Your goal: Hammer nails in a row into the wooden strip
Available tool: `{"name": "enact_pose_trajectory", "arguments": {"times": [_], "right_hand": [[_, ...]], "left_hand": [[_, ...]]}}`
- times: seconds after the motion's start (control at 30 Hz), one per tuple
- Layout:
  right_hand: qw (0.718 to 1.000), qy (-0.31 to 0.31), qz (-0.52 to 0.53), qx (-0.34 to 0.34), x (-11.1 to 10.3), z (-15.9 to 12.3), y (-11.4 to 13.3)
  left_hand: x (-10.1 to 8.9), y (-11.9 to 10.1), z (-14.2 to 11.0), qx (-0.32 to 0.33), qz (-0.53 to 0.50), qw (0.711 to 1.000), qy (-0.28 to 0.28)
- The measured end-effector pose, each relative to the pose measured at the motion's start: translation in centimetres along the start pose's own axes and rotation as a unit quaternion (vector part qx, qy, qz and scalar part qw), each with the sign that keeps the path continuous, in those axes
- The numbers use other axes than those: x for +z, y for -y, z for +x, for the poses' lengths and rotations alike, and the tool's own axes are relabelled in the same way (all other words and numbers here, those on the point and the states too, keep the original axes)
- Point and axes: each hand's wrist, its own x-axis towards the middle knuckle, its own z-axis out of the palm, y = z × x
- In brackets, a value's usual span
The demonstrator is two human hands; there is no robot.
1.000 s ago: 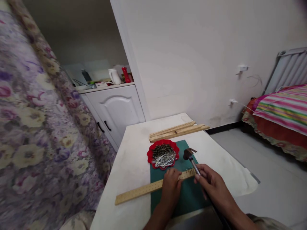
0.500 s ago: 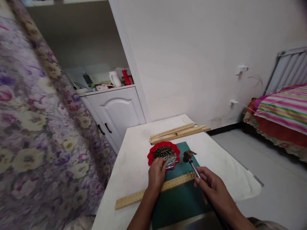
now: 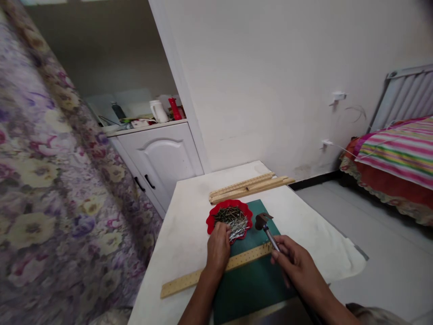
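My left hand (image 3: 218, 248) reaches into the near edge of a red scalloped dish (image 3: 212, 215) full of small metal nails (image 3: 233, 217); its fingertips are curled among them, and what they pinch is hidden. A small hammer (image 3: 264, 224) is gripped by the handle in my right hand (image 3: 297, 266), its dark head hovering just right of the dish. A long wooden strip with a row of holes (image 3: 189, 280) lies across the green mat (image 3: 257, 280), under both hands.
The white table (image 3: 189, 216) carries a bundle of wooden strips (image 3: 248, 185) behind the dish. A white cabinet (image 3: 162, 155) with bottles on top stands at the back left, a flowered curtain (image 3: 43, 180) at the left, and a striped bed (image 3: 399, 158) at the right.
My left hand left the wooden strip and moved forward into the dish of nails. My right hand with the hammer has hardly shifted.
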Motion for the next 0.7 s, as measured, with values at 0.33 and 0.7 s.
{"name": "enact_pose_trajectory", "arguments": {"times": [0.33, 0.7], "right_hand": [[0.999, -0.004, 0.042, -0.002, 0.5, 0.5, -0.5], [0.989, -0.056, 0.133, -0.024, 0.8, 1.8, -0.5]], "left_hand": [[-1.1, -1.1, -0.7, -0.139, -0.246, 0.957, -0.066], [-1.0, -7.6, -4.1, -0.068, -0.352, 0.930, 0.085]]}}
